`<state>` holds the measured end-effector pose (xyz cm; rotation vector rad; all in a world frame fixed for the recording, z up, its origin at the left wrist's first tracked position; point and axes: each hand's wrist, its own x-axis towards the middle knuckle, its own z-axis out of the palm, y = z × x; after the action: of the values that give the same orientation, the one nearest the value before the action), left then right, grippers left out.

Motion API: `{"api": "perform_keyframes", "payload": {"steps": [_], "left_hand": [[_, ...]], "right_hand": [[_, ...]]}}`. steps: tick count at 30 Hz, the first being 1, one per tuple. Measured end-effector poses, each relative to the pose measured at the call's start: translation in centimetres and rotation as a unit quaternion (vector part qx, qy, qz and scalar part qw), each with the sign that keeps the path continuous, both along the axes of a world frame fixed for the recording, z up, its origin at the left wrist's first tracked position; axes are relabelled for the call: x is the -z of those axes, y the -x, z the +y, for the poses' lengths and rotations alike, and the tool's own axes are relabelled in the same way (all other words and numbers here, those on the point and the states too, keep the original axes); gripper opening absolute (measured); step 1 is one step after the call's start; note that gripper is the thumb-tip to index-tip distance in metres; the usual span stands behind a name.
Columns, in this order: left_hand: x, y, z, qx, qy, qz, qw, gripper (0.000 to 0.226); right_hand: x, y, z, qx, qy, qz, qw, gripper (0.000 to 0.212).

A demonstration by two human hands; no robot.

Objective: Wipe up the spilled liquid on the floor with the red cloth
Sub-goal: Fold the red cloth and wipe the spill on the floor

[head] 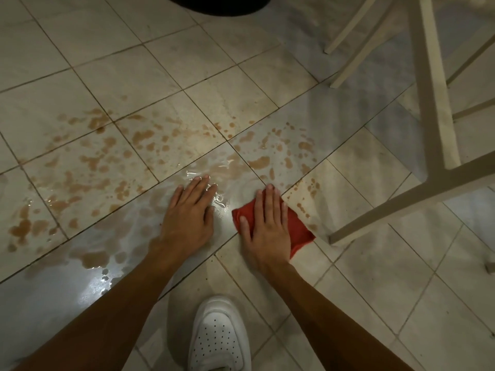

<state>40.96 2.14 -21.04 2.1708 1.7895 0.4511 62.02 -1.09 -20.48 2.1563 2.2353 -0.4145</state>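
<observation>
Probably for balance, the empty left hand (188, 211) lies flat on the wet floor (128, 234); the right hand (269, 227), also flat, presses the red cloth (300, 231).

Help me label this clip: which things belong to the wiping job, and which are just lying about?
Job: red cloth, under the flat right hand; brown spill across the tiled floor; left hand, flat on wet tile.
Just there: white chair legs; white shoe; dark object at top edge.

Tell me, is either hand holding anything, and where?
Nothing is gripped. The right hand presses flat on the red cloth; the left hand rests flat on the wet floor.
</observation>
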Motion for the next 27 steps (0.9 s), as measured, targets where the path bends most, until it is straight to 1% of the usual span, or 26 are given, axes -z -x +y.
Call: {"api": "perform_keyframes", "payload": {"steps": [3,4,6,9,11,13,16,17,18,19,21,24,26,27], "left_hand": [[0.0,-1.0,0.1,0.003,-0.005,0.000,1.000,0.062],[0.0,-1.4,0.3,0.005,-0.011,-0.005,1.000,0.062],[0.2,-1.9,0.6,0.013,-0.029,-0.011,0.999,0.060],[0.6,-2.3,1.0,0.021,-0.044,-0.015,0.999,0.058],[0.8,-2.6,1.4,0.023,-0.048,-0.012,0.999,0.058],[0.9,-2.9,1.5,0.021,-0.049,-0.006,0.999,0.059],[0.9,-2.9,1.3,0.018,-0.051,-0.013,0.998,0.058],[0.9,-2.8,1.2,0.019,-0.053,-0.016,0.998,0.057],[0.9,-2.6,1.2,0.021,-0.055,-0.019,0.998,0.057],[0.9,-2.3,1.1,0.022,-0.056,-0.021,0.998,0.056],[0.9,-2.1,1.2,0.025,-0.058,-0.024,0.998,0.055],[1.0,-2.2,1.1,0.021,-0.055,-0.031,0.998,0.055],[1.1,-2.3,1.0,0.017,-0.048,-0.031,0.998,0.056],[1.0,-2.4,1.0,0.016,-0.045,-0.031,0.998,0.056]], "right_hand": [[-0.7,-1.1,-3.1,-0.108,0.017,0.012,0.994,0.077],[-0.8,-2.1,-4.2,-0.118,0.020,0.019,0.993,0.078],[-0.4,-4.0,-5.3,-0.080,0.000,0.022,0.997,0.079],[0.4,-4.8,-4.3,0.045,-0.030,0.010,0.999,0.082],[0.6,-4.2,-3.0,0.083,-0.022,-0.001,0.996,0.082],[0.6,-3.8,-2.7,0.050,-0.003,-0.008,0.999,0.082],[-0.3,-5.1,-4.9,-0.069,0.016,0.008,0.997,0.082],[-0.6,-5.8,-5.9,-0.089,0.028,0.013,0.996,0.082],[-0.7,-6.6,-6.7,-0.087,0.034,0.016,0.996,0.083],[-0.7,-7.3,-7.3,-0.064,0.025,0.022,0.997,0.083],[-0.4,-8.2,-7.2,0.019,-0.005,0.030,0.999,0.084],[0.3,-7.5,-4.7,0.124,-0.039,0.024,0.991,0.081],[0.4,-6.2,-3.5,0.128,-0.035,0.028,0.991,0.081],[0.4,-5.8,-3.6,0.103,-0.027,0.030,0.994,0.081]]}}
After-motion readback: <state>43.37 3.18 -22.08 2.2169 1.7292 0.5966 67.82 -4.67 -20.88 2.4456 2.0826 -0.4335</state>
